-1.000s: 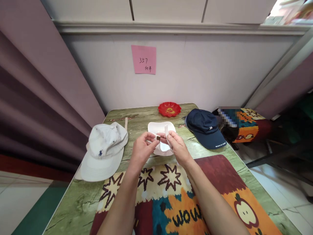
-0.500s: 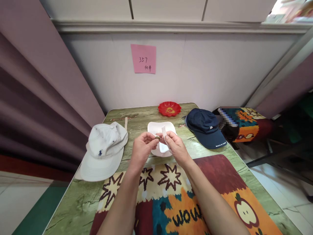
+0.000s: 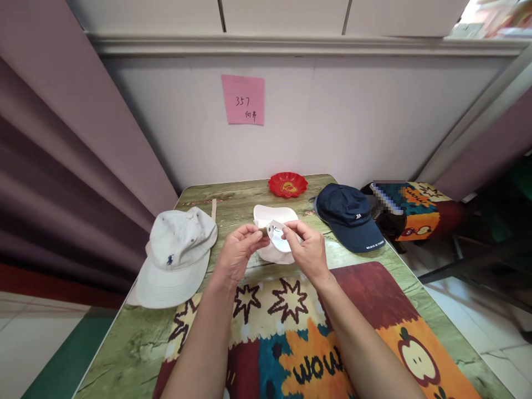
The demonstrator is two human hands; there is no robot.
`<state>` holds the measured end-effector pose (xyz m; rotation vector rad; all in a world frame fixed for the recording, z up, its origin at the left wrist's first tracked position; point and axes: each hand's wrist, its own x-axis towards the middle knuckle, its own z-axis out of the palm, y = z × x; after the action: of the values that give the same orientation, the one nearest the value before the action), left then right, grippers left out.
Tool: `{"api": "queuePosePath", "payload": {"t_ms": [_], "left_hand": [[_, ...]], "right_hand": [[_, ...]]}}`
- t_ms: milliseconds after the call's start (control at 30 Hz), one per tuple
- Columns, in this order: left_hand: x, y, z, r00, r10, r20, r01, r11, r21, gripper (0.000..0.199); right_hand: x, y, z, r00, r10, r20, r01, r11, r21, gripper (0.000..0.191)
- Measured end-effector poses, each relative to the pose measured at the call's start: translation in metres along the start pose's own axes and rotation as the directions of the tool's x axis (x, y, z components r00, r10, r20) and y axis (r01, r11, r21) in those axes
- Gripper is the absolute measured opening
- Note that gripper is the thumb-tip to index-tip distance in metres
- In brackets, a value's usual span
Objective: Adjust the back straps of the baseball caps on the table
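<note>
A white cap point(image 3: 276, 214) lies in the middle of the table, partly hidden behind my hands. My left hand point(image 3: 243, 247) is closed in a pinch on the left side of its back strap, where a small metal-coloured buckle point(image 3: 265, 231) shows at the fingertips. Between thumb and fingers, my right hand point(image 3: 306, 246) grips the other part of the white strap point(image 3: 276, 226), which bends over toward the buckle. Whether the strap passes through the buckle cannot be made out.
On the left sits a light grey cap point(image 3: 177, 257) with a small blue emblem. A navy cap point(image 3: 347, 213) rests on the right, and a red scalloped dish point(image 3: 288, 184) stands at the back. The patterned mat point(image 3: 291, 310) covers the table's near part.
The strap end in my right hand, upright before, now leans left against the buckle. My right hand has shifted slightly right, while the left keeps its pinch.
</note>
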<state>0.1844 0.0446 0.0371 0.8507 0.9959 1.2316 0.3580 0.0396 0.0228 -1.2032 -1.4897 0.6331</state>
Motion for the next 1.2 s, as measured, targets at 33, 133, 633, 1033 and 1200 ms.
{"api": "queuePosePath", "payload": {"t_ms": [33,133,633,1033,1200], "left_hand": [[0.0008,-0.0007,-0.0002,1.000,-0.019,0.000,0.019,1.000,-0.017,0.029],[0.0026,-0.0026,-0.0010,0.999,-0.037,0.006,0.038,0.999,-0.027,0.029],[-0.0003,-0.0029,0.0015,1.000,-0.001,-0.010,0.002,0.999,0.038,0.033],[0.0005,-0.0058,0.0023,0.999,0.029,0.014,-0.031,0.993,0.115,0.032],[-0.0009,-0.0039,0.0041,0.999,0.043,0.018,-0.046,0.985,0.167,0.029]], "right_hand": [[-0.0009,-0.0020,-0.0001,1.000,-0.012,-0.009,0.012,0.999,-0.042,0.019],[-0.0030,-0.0061,0.0010,0.999,-0.027,-0.022,0.024,0.989,-0.143,0.020],[-0.0006,-0.0054,-0.0034,0.995,0.020,0.101,0.005,0.969,-0.247,0.021],[0.0002,-0.0089,-0.0056,0.986,-0.051,0.159,0.100,0.941,-0.322,0.019],[-0.0004,-0.0108,-0.0058,0.985,-0.069,0.157,0.117,0.941,-0.318,0.015]]}}
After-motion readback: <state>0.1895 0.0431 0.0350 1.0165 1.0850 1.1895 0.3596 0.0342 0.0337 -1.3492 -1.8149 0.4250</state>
